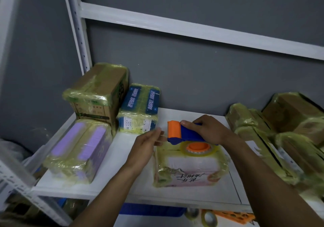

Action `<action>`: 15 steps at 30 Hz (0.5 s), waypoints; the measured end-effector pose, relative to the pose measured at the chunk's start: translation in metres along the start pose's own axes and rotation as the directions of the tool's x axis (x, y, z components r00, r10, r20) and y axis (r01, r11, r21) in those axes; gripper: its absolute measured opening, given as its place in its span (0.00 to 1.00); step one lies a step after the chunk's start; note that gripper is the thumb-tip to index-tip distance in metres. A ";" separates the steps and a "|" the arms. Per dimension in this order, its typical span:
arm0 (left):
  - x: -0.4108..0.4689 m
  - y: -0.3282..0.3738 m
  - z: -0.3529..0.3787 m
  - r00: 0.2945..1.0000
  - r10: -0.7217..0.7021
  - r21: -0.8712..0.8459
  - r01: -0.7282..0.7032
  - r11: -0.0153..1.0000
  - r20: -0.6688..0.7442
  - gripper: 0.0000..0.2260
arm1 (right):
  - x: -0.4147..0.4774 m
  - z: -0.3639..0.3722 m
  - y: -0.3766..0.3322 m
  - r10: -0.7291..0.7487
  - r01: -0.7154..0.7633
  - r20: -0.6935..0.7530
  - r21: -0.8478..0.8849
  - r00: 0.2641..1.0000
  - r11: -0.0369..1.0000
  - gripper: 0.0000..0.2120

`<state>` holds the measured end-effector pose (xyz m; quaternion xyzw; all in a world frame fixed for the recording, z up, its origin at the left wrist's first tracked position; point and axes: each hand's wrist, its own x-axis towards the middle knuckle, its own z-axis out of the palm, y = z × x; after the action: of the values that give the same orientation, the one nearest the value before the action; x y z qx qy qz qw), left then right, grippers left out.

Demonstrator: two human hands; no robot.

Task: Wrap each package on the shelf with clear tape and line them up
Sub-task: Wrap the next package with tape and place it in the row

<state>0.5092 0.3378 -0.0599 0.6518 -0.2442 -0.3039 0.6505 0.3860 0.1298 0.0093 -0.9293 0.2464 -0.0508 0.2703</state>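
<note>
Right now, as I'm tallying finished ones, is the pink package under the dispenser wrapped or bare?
Wrapped: the pink package has glossy yellowish tape over its edges and corners. Underside hidden.

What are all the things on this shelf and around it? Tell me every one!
shelf: one, white, against a grey wall
purple package: one, purple, front left, taped
brown carton: one, brown, back left, taped
blue package: one, blue, beside the carton
pink package: one, pink-white, front middle
brown packages: at least three, brown, right side
tape dispenser: one, blue and orange, over the pink package
spare tape roll: one, clear, below the shelf
right hand: grips the dispenser
left hand: by the dispenser's orange roller; grip unclear
</note>
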 end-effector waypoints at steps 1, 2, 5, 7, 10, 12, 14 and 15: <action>0.000 0.004 0.004 1.000 -0.004 -0.014 0.004 1.000 0.013 0.13 | -0.001 0.000 0.001 -0.006 0.006 -0.003 0.012 1.000 1.000 0.36; 0.001 0.005 0.007 1.000 0.005 -0.014 -0.005 1.000 0.013 0.10 | -0.002 0.000 0.003 -0.011 0.011 -0.004 0.021 1.000 1.000 0.35; 0.002 0.005 0.015 0.999 0.039 -0.010 -0.040 0.999 -0.034 0.08 | -0.005 0.000 0.004 -0.016 0.016 -0.009 0.028 1.000 0.999 0.35; 0.002 0.005 0.017 0.998 0.018 -0.026 -0.020 0.999 -0.054 0.10 | -0.007 0.000 0.004 -0.017 0.017 -0.012 0.034 1.000 0.999 0.35; 0.001 0.004 0.016 0.997 0.038 -0.006 -0.039 0.999 -0.070 0.07 | -0.009 0.000 0.006 -0.018 0.019 -0.021 0.063 1.000 0.998 0.36; 0.001 0.005 0.016 0.992 0.096 0.013 -0.095 0.995 -0.084 0.07 | -0.010 0.001 0.008 -0.018 0.020 -0.026 0.077 1.000 0.997 0.37; 0.001 0.006 0.014 0.989 0.118 0.027 -0.116 0.993 -0.093 0.08 | -0.010 0.002 0.008 -0.018 0.020 -0.027 0.075 0.999 0.997 0.38; 0.000 0.008 0.013 0.989 0.118 0.038 -0.115 0.993 -0.089 0.09 | -0.010 0.002 0.008 -0.018 0.020 -0.026 0.072 0.999 0.997 0.38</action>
<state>0.5010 0.3284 -0.0519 0.6603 -0.2569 -0.2313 0.6667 0.3747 0.1298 0.0040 -0.9205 0.2390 -0.0742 0.3001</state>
